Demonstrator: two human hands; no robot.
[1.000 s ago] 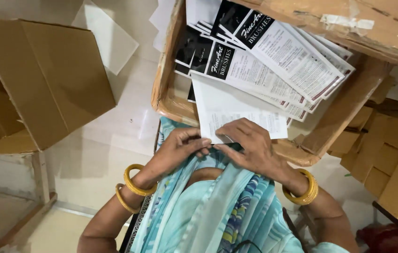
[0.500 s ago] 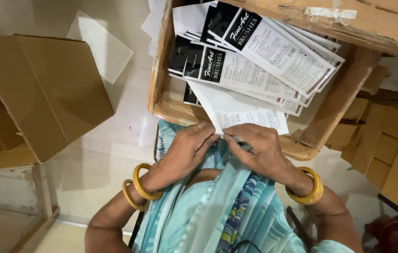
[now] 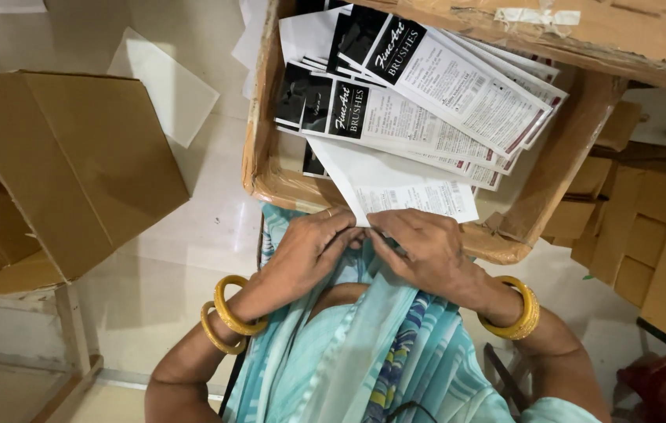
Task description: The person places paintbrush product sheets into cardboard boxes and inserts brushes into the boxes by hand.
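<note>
Both hands have drawn together: left hand [image 3: 309, 249] and right hand [image 3: 425, 252] pinch a white card [image 3: 396, 188] above fanned black-and-white packets [image 3: 419, 102] in a cardboard box [image 3: 258, 149].

white card [image 3: 396, 184]: smooth matt paper | stacked printed cards [image 3: 427, 102]: paper, slight sheen on the black panels | open box [image 3: 270, 164]: rough brown corrugated cardboard, worn edges | bangles [image 3: 227, 313]: glossy yellow, plastic-looking | garment [image 3: 349, 360]: soft light-blue cloth | floor [image 3: 192, 235]: smooth pale tile, faintly glossy
</note>
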